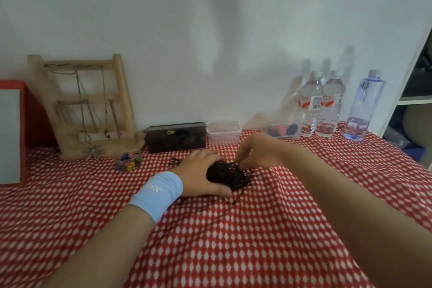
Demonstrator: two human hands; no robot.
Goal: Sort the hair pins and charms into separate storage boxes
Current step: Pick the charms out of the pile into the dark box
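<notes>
A dark bundle of hair pins [228, 174] lies on the red-and-white cloth in the middle of the table. My left hand [198, 172], with a light blue wristband, is cupped around the bundle from the left and grips it. My right hand [259, 151] comes in from the right, its fingertips pinched at the top of the bundle. A few loose pins [174, 161] lie beside the hands. A small clear container of coloured charms [128, 162] sits to the left. A dark storage box [175, 138] and a clear storage box [223, 132] stand at the wall.
A wooden jewellery stand [88, 105] with hanging necklaces leans against the wall at the left, beside a red box [23, 128]. Another clear container [284, 131] and three water bottles [327, 105] stand at the back right. A white shelf [413, 98] borders the table's right.
</notes>
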